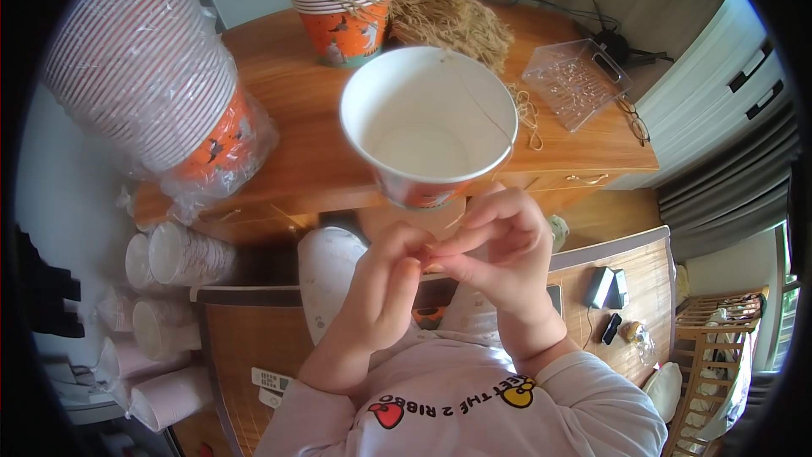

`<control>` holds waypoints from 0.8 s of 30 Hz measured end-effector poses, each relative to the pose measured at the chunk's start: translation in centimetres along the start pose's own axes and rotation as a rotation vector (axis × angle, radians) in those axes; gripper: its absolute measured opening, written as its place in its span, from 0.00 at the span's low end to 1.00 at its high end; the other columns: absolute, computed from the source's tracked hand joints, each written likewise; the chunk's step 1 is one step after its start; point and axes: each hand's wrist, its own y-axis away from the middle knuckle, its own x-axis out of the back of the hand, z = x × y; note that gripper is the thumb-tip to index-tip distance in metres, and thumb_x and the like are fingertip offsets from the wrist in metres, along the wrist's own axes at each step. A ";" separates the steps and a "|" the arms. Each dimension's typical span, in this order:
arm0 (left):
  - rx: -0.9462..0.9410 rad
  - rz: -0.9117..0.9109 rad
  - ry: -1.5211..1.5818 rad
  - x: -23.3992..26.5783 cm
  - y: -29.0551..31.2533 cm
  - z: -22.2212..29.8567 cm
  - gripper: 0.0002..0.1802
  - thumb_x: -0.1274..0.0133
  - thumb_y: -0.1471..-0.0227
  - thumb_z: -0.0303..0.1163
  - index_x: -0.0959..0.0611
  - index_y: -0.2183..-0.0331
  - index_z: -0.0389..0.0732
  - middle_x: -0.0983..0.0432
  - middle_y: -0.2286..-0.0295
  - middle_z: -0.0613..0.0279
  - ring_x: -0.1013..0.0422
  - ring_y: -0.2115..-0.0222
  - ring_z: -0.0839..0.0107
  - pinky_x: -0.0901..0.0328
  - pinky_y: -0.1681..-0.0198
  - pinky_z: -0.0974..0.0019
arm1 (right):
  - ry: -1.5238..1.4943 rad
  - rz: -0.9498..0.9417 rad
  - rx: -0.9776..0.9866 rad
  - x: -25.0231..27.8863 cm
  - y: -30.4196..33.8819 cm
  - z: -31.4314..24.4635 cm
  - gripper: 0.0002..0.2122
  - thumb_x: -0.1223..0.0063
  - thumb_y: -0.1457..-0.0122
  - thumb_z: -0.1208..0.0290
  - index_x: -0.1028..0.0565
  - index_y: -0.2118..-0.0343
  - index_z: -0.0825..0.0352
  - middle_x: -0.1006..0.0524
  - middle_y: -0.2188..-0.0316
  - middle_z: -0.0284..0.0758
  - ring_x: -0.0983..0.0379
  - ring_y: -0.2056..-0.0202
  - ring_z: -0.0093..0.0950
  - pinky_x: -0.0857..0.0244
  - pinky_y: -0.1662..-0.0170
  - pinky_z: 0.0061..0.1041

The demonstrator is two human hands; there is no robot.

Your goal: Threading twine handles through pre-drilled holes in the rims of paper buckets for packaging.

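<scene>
A large paper bucket (423,131), white inside with an orange printed outside, stands at the near edge of the wooden desk, its mouth facing me. A thin string (476,101) runs across its opening from the far rim to the right rim. Below it, my left hand (385,288) and my right hand (499,254) meet, fingertips pinched together. Whatever lies between the fingers is too small to make out. Neither hand touches the bucket's wall visibly.
A stack of orange buckets (342,13) with cords stands behind, beside a bundle of tan strings (448,21). A clear plastic tray (577,80) of small pieces and glasses (634,121) lie right. A tall wrapped bucket stack (152,76) leans left. More stacked buckets (173,393) are lower left.
</scene>
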 end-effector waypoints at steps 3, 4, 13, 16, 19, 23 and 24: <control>-0.023 0.031 -0.221 0.0 0.2 0.9 0.08 0.50 0.39 0.29 0.26 0.62 0.34 0.28 0.70 0.57 0.30 0.70 0.69 0.36 0.66 0.68 | -0.104 0.012 -0.037 0.0 -0.1 0.0 0.19 0.32 0.52 0.83 0.34 0.65 0.67 0.22 0.71 0.34 0.19 0.63 0.27 0.26 0.57 0.23; -0.005 0.039 -0.205 0.0 0.2 1.2 0.06 0.47 0.43 0.25 0.24 0.63 0.35 0.27 0.71 0.57 0.29 0.72 0.68 0.35 0.68 0.68 | -0.115 0.011 -0.016 -0.1 -0.2 0.0 0.20 0.31 0.53 0.84 0.36 0.65 0.67 0.22 0.71 0.34 0.19 0.65 0.27 0.26 0.58 0.22; -0.274 0.238 -0.549 1.4 -1.2 1.5 0.05 0.39 0.53 0.21 0.20 0.74 0.37 0.23 0.75 0.60 0.29 0.78 0.66 0.35 0.73 0.69 | 0.278 -0.015 0.146 -0.4 -0.9 -1.0 0.23 0.25 0.58 0.76 0.32 0.63 0.67 0.24 0.59 0.40 0.24 0.55 0.34 0.32 0.52 0.30; -0.180 0.377 -0.545 1.4 -1.9 0.6 0.05 0.39 0.54 0.21 0.21 0.75 0.37 0.24 0.76 0.60 0.30 0.78 0.66 0.38 0.74 0.68 | 0.158 0.068 0.155 0.0 -0.5 -0.5 0.18 0.31 0.50 0.72 0.31 0.61 0.67 0.24 0.60 0.41 0.28 0.54 0.33 0.37 0.49 0.31; -0.146 0.376 -0.526 1.5 -2.5 -0.3 0.06 0.39 0.54 0.23 0.21 0.75 0.38 0.26 0.77 0.60 0.32 0.78 0.66 0.39 0.74 0.67 | 0.080 0.124 0.136 0.0 -0.3 -0.6 0.10 0.42 0.42 0.72 0.32 0.62 0.68 0.25 0.60 0.42 0.29 0.57 0.31 0.39 0.48 0.29; -0.159 0.369 -0.544 1.5 -2.9 -0.7 0.06 0.41 0.49 0.23 0.22 0.74 0.35 0.27 0.77 0.65 0.35 0.78 0.80 0.44 0.77 0.75 | 0.029 0.210 0.047 -0.3 -0.3 -0.6 0.09 0.44 0.41 0.76 0.32 0.63 0.68 0.25 0.61 0.41 0.29 0.56 0.30 0.39 0.49 0.29; -0.153 0.374 -0.554 1.4 -3.0 -0.7 0.06 0.41 0.49 0.23 0.21 0.74 0.35 0.27 0.77 0.65 0.34 0.78 0.80 0.44 0.77 0.76 | 0.060 0.197 0.048 -0.2 -0.3 -0.6 0.08 0.44 0.42 0.76 0.32 0.63 0.68 0.25 0.61 0.41 0.30 0.56 0.30 0.39 0.49 0.29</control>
